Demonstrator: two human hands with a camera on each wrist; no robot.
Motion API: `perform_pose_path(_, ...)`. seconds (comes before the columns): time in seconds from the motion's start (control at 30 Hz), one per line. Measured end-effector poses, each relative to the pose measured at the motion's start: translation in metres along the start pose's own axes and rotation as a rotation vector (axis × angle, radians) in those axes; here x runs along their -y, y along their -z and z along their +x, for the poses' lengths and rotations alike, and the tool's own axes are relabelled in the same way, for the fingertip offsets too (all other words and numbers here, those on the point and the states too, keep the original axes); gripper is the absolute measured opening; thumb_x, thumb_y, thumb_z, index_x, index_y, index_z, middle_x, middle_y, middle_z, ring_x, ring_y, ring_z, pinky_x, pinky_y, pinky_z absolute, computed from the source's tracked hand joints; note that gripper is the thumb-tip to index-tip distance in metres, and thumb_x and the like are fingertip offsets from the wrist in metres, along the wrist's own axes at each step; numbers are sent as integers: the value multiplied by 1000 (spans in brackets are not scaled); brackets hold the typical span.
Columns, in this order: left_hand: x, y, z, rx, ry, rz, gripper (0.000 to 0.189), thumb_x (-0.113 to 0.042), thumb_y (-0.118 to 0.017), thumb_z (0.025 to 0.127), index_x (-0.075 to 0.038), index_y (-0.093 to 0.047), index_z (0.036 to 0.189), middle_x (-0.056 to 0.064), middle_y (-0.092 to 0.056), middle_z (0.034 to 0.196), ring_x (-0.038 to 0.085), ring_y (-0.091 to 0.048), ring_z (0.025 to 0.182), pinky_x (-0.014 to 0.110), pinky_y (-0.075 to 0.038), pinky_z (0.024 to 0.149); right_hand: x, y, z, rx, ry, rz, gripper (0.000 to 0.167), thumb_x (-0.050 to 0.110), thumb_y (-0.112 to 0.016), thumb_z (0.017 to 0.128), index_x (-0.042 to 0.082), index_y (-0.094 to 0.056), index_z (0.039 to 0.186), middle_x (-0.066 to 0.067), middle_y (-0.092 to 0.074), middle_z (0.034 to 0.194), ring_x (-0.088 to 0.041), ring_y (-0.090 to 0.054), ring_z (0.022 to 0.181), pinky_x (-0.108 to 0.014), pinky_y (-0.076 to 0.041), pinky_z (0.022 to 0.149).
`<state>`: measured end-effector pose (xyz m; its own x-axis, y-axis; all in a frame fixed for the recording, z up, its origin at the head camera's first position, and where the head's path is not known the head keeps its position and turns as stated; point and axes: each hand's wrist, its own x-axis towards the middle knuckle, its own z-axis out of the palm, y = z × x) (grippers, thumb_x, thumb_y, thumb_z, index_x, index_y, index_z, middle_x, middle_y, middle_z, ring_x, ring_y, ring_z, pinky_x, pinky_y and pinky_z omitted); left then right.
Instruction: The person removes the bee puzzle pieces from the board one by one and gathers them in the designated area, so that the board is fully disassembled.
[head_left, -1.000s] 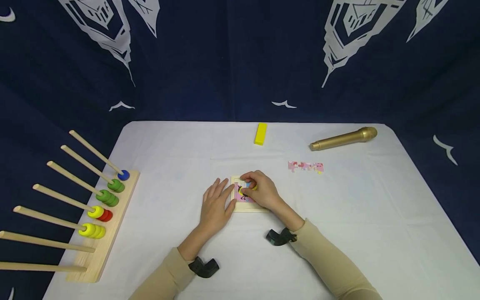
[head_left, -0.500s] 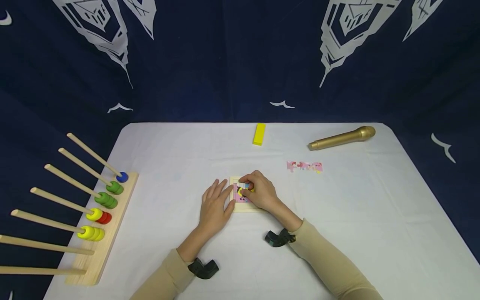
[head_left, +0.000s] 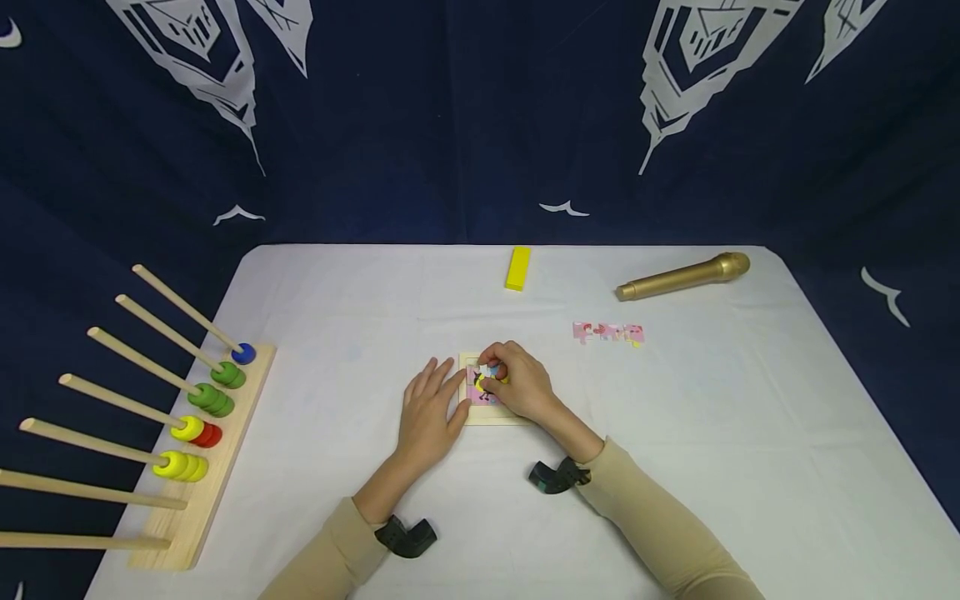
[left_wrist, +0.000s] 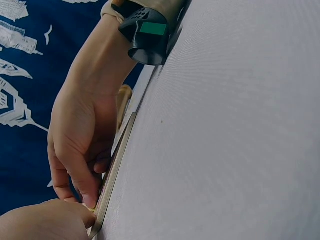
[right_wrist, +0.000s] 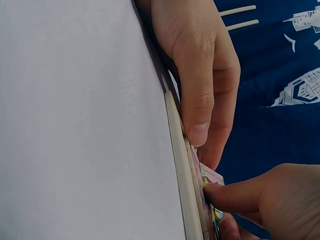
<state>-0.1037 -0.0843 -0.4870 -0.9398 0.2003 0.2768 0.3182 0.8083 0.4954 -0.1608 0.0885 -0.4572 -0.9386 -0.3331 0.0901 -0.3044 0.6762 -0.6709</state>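
A small picture puzzle in a pale wooden tray (head_left: 498,421) lies on the table between both hands. Its picture shows pink, yellow, black and blue parts. At the tray's left edge rests my left hand (head_left: 431,417), fingers spread and nearly straight. My right hand (head_left: 525,383) is over the tray's upper right, with thumb and fingers pinching a small puzzle piece (right_wrist: 212,174). In the right wrist view that piece stands tilted up from the picture, beside the left fingertips. The right hand covers much of the picture's right side.
A strip of joined pink puzzle pieces (head_left: 609,332) lies to the upper right. Farther back are a yellow block (head_left: 518,268) and a gold microphone (head_left: 682,277). Along the left stands a wooden peg rack (head_left: 217,492) with coloured rings, its long rods leaning outward.
The head view has shifted slightly. Both hands keep nearly the same places at the tray, and the right fingers make only small movements at the puzzle piece.
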Motion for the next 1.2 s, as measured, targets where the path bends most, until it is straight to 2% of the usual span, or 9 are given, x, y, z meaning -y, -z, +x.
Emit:
perform_pose_path(0.3, -2, 0, 0, 5, 4, -7, 43, -24, -64, 93, -6, -60, 132, 18, -48, 147, 38, -33, 143, 56, -26, 114, 0, 1, -1, -15, 6, 116, 11, 4, -68, 88, 12, -65, 94, -1, -63, 80, -10, -53, 66, -24, -40, 60)
perform_pose_path(0.57, -2, 0, 0, 6, 13, -4, 43, -24, -64, 93, -6, -60, 132, 18, -48, 147, 37, -32, 143, 56, -26, 114, 2, 2, -2, 17, -12, 233, 11, 0, -62, 91, 9, -64, 97, -5, -61, 82, -12, -53, 69, -22, -42, 61)
perform_pose_path(0.97, -2, 1, 1, 8, 30, -15, 42, -25, -63, 94, -7, -61, 131, 17, -48, 147, 37, -33, 143, 54, -26, 114, 4, 3, -1, 8, 0, 227, 12, -3, -61, 91, 8, -65, 95, -6, -62, 82, -14, -55, 71, -21, -44, 64)
perform_pose_path(1.2, -2, 1, 2, 1, 34, -11, 42, -24, -64, 93, -7, -61, 131, 16, -49, 147, 36, -34, 143, 54, -27, 114, 3, 20, 2, 28, -80, 391, 16, -6, -58, 89, 4, -65, 100, -10, -60, 85, -18, -55, 71, -22, -47, 63)
